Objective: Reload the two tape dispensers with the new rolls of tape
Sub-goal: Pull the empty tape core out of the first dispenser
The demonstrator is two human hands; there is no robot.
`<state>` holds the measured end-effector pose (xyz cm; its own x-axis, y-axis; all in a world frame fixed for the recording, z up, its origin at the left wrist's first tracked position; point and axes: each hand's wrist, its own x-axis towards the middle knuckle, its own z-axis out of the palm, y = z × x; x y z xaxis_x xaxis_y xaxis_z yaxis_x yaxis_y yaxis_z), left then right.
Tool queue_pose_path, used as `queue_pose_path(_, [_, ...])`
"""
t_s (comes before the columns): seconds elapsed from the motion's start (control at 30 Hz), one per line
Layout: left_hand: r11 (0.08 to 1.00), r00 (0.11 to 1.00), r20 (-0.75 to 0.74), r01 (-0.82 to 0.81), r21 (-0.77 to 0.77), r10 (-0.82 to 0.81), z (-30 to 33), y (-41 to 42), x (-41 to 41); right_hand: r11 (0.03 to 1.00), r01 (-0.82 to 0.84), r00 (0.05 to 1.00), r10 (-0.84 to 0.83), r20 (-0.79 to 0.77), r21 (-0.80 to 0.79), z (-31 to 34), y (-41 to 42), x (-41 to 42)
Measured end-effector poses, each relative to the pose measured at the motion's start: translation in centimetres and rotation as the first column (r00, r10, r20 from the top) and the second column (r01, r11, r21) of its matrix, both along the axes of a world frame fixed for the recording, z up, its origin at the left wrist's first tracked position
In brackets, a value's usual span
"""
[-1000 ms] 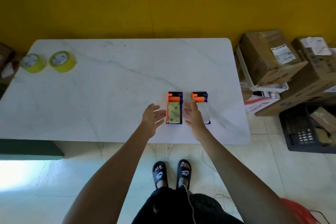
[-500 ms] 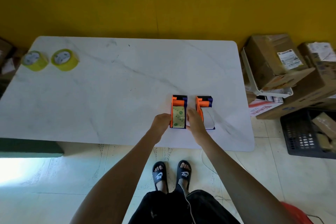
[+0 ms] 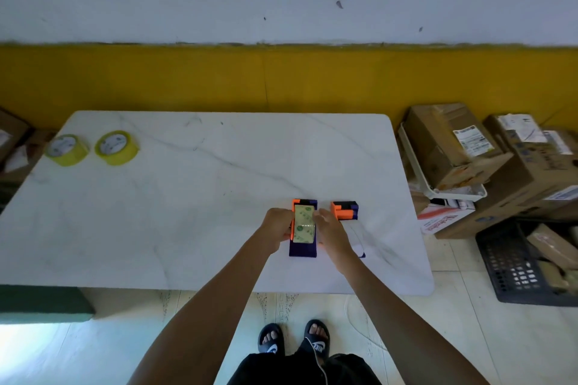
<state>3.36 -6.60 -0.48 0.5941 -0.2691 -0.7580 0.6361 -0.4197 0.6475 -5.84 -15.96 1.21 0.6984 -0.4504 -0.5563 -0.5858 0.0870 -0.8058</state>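
While both hands close on one dispenser near the table's front edge, the main hazard I judge is the cutter: these orange-and-purple dispensers carry a blade at one end, and a finger sliding along the frame while the old core is worked out could meet it. A second risk is the unit skating toward the table's near edge if it is pulled rather than lifted, since nothing pins it but the hands. A third is the neighbouring dispenser being knocked by the right wrist, which lies just beside it.

From the head view, the only one given, the left dispenser is the landmark. The left hand is curled against its left flank, fingers wrapped round the orange side plate, closed on it rather than spread. The right hand presses against the opposite flank, fingers bent over the top edge beside the pale, green-printed roll face; whether the fingertips pinch the roll itself or only the frame I cannot tell. Just to the right of the landmark stands the second dispenser, untouched, with a pale strip trailing toward the viewer. Far to the left of the landmark and farther back, well apart from the hands, sit two yellow-green tape rolls, side by side and flat on the table. Neither is yet loaded, so the reloading is at its start.
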Motion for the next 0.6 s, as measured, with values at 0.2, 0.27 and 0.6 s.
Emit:
queue_pose_path(0.2, [1.0,1.0,-0.018,-0.015,0.004,0.015,-0.1,0.2,-0.2,0.999,-0.002,1.0,0.001,0.016,0.042,0.5,0.6,-0.1])
queue_pose_path(0.27, [1.0,0.999,-0.024,-0.029,-0.005,0.028,-0.2,0.3,-0.3,0.999,0.0,1.0,0.0,0.0,0.047,-0.2,0.7,-0.1])
queue_pose_path(0.6, [0.999,0.998,-0.037,-0.048,-0.026,0.047,-0.8,0.2,-0.8,0.986,0.095,0.994,-0.101,0.041,0.136,-1.3,1.2,0.3])
